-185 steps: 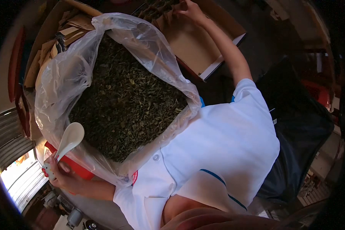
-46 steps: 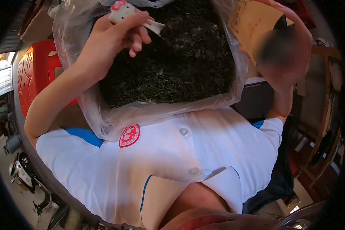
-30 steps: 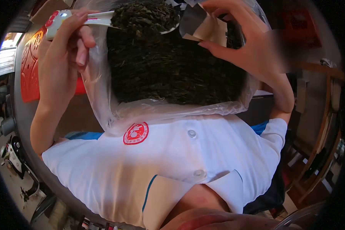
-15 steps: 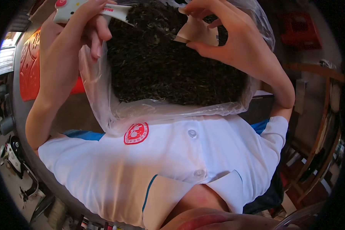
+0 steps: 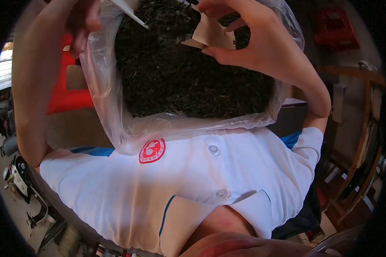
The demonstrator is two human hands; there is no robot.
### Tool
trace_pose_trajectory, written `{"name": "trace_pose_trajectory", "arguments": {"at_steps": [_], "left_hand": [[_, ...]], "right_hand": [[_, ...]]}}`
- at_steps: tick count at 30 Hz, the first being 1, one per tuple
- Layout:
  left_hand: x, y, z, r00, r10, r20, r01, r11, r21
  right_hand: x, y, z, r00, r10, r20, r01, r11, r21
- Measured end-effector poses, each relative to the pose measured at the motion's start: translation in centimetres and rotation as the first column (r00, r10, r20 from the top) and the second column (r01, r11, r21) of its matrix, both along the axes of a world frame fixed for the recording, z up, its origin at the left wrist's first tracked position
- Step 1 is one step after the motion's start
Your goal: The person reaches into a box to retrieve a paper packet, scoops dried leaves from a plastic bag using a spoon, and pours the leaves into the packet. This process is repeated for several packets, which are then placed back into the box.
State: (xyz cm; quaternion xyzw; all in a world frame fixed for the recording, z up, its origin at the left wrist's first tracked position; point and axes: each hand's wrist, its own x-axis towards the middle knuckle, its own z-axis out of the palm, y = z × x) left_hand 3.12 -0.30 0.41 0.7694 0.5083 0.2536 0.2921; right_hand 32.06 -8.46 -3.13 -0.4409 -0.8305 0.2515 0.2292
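Cluttered workshop floor behind. Right hand (image 5: 261, 40) raised, fingers pinching a small tan paper pouch (image 5: 210, 34) over the clear plastic bag (image 5: 103, 85) of dark dried leaves (image 5: 188, 81). Left hand (image 5: 83, 19) lifted at frame top, grips a white spoon handle (image 5: 131, 10).

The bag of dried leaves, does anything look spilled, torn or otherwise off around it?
Nothing stands out. The clear plastic bag holds the dried leaves inside its walls, with none seen outside it. The right hand holds a small paper packet over the leaves, and the left hand holds a white spoon.
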Motion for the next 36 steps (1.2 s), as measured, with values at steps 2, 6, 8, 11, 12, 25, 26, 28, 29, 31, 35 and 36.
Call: {"name": "trace_pose_trajectory", "arguments": {"at_steps": [2,6,8,11,12,25,26,28,29,31,35,36], "left_hand": [[1.6,-1.0,0.8,1.0,0.02,0.009,-0.021,0.998,0.054],[5.9,-2.8,3.2,0.99,0.028,0.136,-0.022,0.999,-0.045],[5.8,-2.5,3.1,0.989,0.0,0.145,0.005,0.999,-0.032],[6.3,-1.3,2.5,0.991,-0.064,0.116,0.062,0.998,0.016],[6.5,-1.1,2.5,0.991,-0.087,0.105,0.085,0.996,0.025],[9.2,-0.4,1.4,0.963,-0.269,0.012,0.268,0.96,0.084],[9.2,-0.4,1.2,0.962,-0.271,0.009,0.27,0.959,0.084],[9.2,-0.4,1.2,0.96,-0.278,0.004,0.277,0.957,0.088],[9.2,-0.5,1.2,0.96,-0.279,0.002,0.278,0.956,0.092],[9.2,-0.5,1.3,0.959,-0.282,0.0,0.28,0.955,0.1],[9.1,-0.4,1.7,0.959,-0.284,0.003,0.282,0.952,0.119],[8.8,-0.3,1.7,0.962,-0.273,0.003,0.27,0.955,0.123]], "right_hand": [[-0.3,0.1,0.0,1.0,0.002,-0.005,-0.002,1.0,0.012],[-0.8,0.1,-0.1,1.0,0.016,-0.01,-0.016,0.999,0.034],[-0.8,0.1,-0.1,0.999,0.026,-0.026,-0.025,0.999,0.032],[-0.6,0.2,-0.1,0.999,0.03,-0.045,-0.028,0.999,0.039],[-0.5,0.2,-0.1,0.998,0.028,-0.05,-0.026,0.999,0.041],[-0.7,0.3,-0.2,0.997,0.014,-0.07,-0.005,0.992,0.128],[-0.7,0.3,-0.2,0.997,0.015,-0.077,-0.005,0.992,0.127],[-0.9,0.5,-0.2,0.996,0.012,-0.083,-0.003,0.994,0.105],[-1.0,0.5,-0.2,0.997,0.008,-0.082,-0.001,0.997,0.082],[-1.2,0.6,0.0,0.997,-0.001,-0.082,0.004,0.999,0.034],[-1.1,0.8,-0.7,0.988,-0.031,-0.148,0.039,0.998,0.051],[-1.1,1.0,-1.3,0.98,-0.025,-0.199,0.042,0.996,0.081]]}}
